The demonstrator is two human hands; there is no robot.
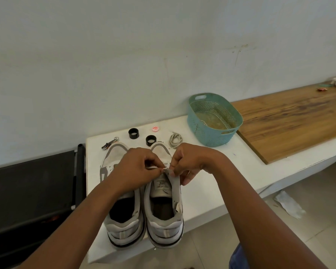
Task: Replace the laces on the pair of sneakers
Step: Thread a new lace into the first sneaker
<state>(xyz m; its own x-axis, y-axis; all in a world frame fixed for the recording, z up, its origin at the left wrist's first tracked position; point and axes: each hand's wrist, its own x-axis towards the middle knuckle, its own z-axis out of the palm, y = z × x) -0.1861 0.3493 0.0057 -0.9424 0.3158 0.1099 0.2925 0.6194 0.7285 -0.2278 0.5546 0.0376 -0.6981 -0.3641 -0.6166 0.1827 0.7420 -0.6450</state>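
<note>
A white-topped table (211,167) stands against a pale wall, and a large brown wooden board (291,121) lies across its right part. Just left of the board sits a teal perforated plastic basket (213,131) with oval handle slots. At the near edge of the table a pair of grey and white sneakers stands side by side, heels toward the viewer and overhanging the edge: the left sneaker (122,228) is partly covered by the left forearm, and the right sneaker (164,216) shows its grey tongue with a printed label. Both hands meet above the right sneaker's tongue, over its eyelet area. The left hand (138,167) has its fingers curled, thumb and forefinger pinching a thin white shoelace (155,167); the lace runs the short gap across to the right hand (190,162), whose fingers are also curled and pinch the lace's end at the top edge of the tongue. Beyond the toes, a coiled grey shoelace (175,140) lies loose on the table near the basket. Two short black rings (133,133) stand behind the toes, with a small red and white round cap (155,128) between them and the wall, and a small metal clip (110,144) at the far left.
</note>
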